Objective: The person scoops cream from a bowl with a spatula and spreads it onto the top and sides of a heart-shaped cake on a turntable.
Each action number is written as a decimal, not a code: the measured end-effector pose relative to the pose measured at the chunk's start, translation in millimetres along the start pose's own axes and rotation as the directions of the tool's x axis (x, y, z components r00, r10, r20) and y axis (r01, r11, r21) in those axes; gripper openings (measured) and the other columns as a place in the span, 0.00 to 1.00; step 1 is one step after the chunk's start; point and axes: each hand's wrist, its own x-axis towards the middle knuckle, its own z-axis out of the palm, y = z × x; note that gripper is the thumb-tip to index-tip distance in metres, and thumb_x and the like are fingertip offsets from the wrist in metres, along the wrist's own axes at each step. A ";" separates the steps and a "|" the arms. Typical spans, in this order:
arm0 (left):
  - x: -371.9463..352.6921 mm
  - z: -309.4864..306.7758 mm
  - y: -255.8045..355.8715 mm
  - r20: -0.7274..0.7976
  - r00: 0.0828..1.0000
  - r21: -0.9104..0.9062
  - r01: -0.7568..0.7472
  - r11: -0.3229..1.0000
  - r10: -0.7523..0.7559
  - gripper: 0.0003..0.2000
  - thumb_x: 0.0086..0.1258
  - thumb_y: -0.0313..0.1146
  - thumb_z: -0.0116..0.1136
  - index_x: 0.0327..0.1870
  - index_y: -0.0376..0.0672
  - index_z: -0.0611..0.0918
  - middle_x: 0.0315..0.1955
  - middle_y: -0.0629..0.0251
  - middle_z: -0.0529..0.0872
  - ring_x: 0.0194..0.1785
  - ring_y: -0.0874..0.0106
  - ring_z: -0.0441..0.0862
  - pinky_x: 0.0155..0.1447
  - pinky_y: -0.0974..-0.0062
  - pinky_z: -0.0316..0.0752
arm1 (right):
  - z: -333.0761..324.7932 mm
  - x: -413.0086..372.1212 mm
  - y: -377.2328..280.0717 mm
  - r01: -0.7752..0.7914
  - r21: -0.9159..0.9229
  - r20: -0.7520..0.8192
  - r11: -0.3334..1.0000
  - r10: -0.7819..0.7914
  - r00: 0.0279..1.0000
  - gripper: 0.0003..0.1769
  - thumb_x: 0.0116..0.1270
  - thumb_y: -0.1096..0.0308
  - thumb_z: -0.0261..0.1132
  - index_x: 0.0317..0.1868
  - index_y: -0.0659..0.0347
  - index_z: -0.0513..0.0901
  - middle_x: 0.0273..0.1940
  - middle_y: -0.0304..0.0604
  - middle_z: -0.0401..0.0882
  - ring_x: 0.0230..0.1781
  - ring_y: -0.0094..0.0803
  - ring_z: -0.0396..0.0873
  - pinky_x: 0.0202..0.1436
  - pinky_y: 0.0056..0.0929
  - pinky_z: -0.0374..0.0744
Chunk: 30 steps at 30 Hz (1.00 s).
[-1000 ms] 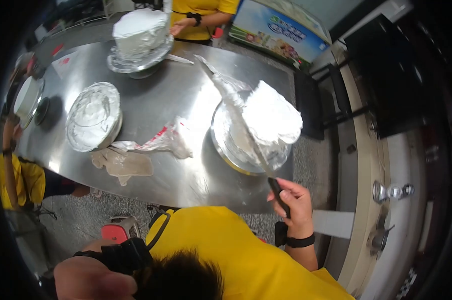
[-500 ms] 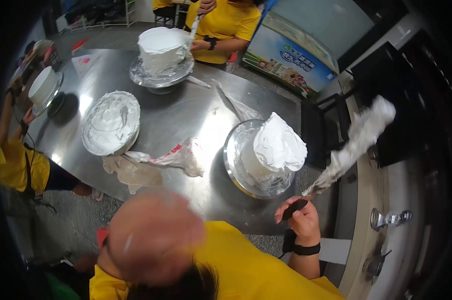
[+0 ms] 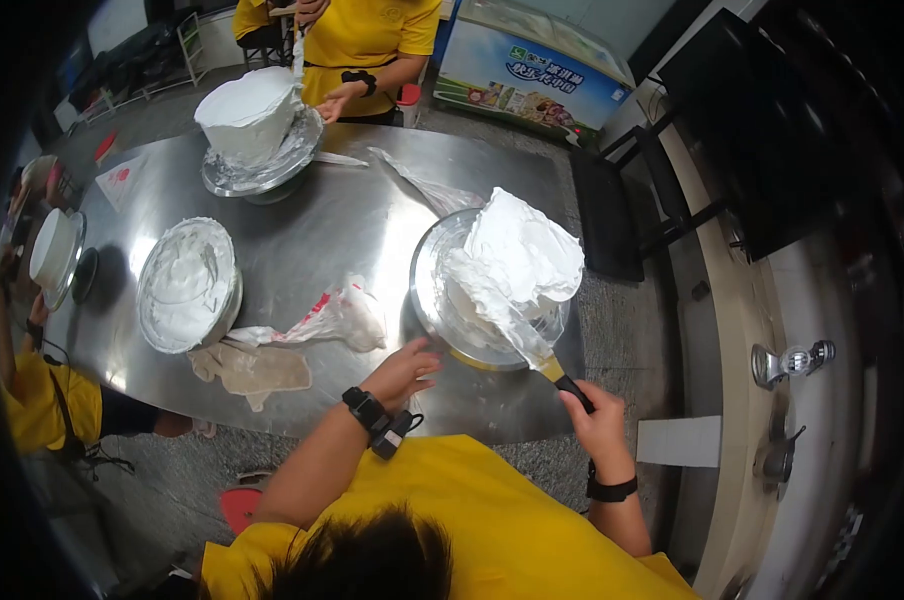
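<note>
My right hand point(image 3: 602, 420) is closed round the black handle of a cream-coated icing spatula point(image 3: 522, 338). Its blade reaches up and left against a white frosted cake point(image 3: 525, 250). The cake's top is thick and uneven with cream, and its near side is partly hidden by the blade. Under the cake is a metal turntable point(image 3: 432, 262) smeared with cream. My left hand point(image 3: 402, 370) holds nothing; its fingers are apart near the table's front edge, left of the turntable. A used piping bag point(image 3: 347, 318) lies beyond that hand.
A bowl of cream point(image 3: 187, 285) and a beige cloth point(image 3: 252, 370) are at the left on the steel table point(image 3: 302, 240). Across it, a person works at another frosted cake point(image 3: 247, 120). Another piping bag point(image 3: 437, 185) lies behind my turntable. A black chair point(image 3: 612, 215) stands to the right.
The spatula has swung from out at the right, blade raised, onto the cake. My left hand has dropped from near my head to the table edge. The view has shifted.
</note>
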 end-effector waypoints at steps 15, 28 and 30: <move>10.6 2.6 -1.5 0.181 0.979 -0.320 -0.027 0.947 0.089 0.16 0.69 0.31 0.48 0.58 0.44 0.68 0.58 0.62 0.72 0.63 0.63 0.68 0.63 0.62 0.64 | 10.1 -10.4 24.4 -0.001 0.022 -0.036 1.000 0.002 0.999 0.11 0.55 0.66 0.71 0.36 0.63 0.84 0.28 0.50 0.82 0.27 0.41 0.82 0.30 0.31 0.76; 9.6 -6.0 0.9 0.165 0.983 -0.350 -0.022 0.937 0.085 0.21 0.70 0.32 0.48 0.62 0.41 0.63 0.60 0.56 0.70 0.66 0.60 0.65 0.66 0.58 0.60 | -23.7 -15.4 -25.8 0.021 -0.258 -0.103 0.966 -0.050 0.993 0.12 0.56 0.63 0.69 0.37 0.60 0.84 0.27 0.50 0.81 0.28 0.45 0.81 0.29 0.34 0.77; 9.5 -6.5 1.1 0.165 0.983 -0.342 -0.022 0.940 0.083 0.21 0.70 0.32 0.48 0.63 0.41 0.63 0.60 0.56 0.69 0.66 0.60 0.64 0.67 0.57 0.59 | -28.1 -15.1 -34.0 0.008 -0.299 -0.093 0.954 -0.037 0.995 0.11 0.56 0.62 0.69 0.37 0.59 0.84 0.28 0.50 0.81 0.28 0.46 0.81 0.30 0.35 0.77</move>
